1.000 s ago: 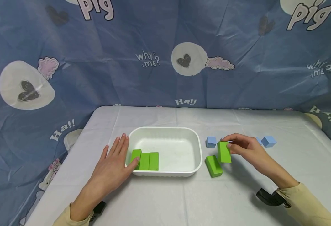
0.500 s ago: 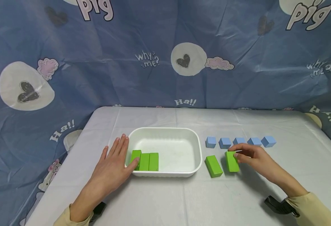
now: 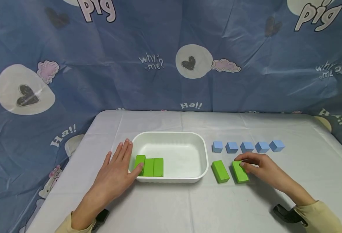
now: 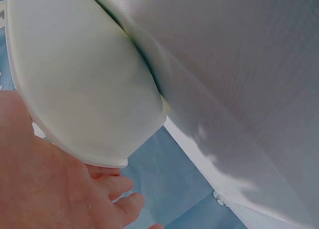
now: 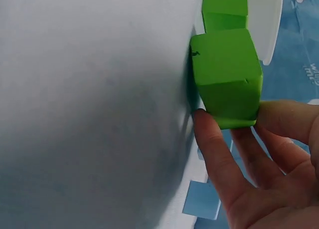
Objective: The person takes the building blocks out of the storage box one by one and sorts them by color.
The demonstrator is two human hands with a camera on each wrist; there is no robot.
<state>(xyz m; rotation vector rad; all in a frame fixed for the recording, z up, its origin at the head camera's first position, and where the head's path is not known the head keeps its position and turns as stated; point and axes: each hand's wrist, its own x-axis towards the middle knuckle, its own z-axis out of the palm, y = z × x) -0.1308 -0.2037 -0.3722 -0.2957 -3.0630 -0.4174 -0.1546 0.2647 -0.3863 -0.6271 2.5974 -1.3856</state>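
A person's left hand [image 3: 111, 179] lies along the left end of a white tray [image 3: 185, 158], fingers straight, thumb over the rim by the leftmost of three green blocks [image 3: 149, 167] standing side by side in the tray's near-left corner. Right of the tray, a loose green block [image 3: 220, 171] rests on the white tabletop [image 3: 165, 207]; behind it, five blue cubes [image 3: 247, 147] run rightward in a row. Next, the right hand [image 3: 265, 166] pinches another green block [image 3: 240, 174] by its far end, fingers narrowed on it.
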